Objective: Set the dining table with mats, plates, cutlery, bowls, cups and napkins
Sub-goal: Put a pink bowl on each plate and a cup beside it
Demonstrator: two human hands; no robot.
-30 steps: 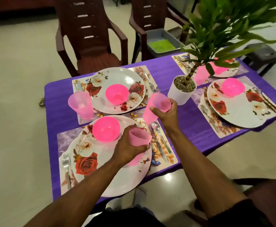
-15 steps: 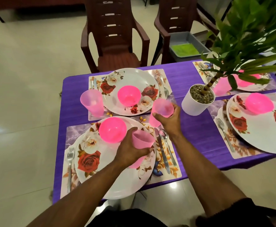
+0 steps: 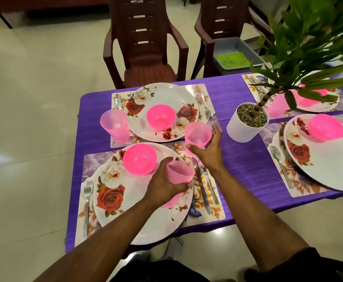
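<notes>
Pink cup (image 3: 179, 174) sits upright in the left hand (image 3: 164, 185), fingers curled round it, above the near plate (image 3: 138, 210). Just beyond, the right hand (image 3: 207, 153) wraps loosely about a second cup (image 3: 197, 136) standing by the knife (image 3: 202, 188); I cannot tell if it grips. Leaves (image 3: 309, 47) hide the far setting.

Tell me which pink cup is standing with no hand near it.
The pink cup at the far-left setting. It stands alone; the left hand grips one cup, and the right hand is at another.
</notes>
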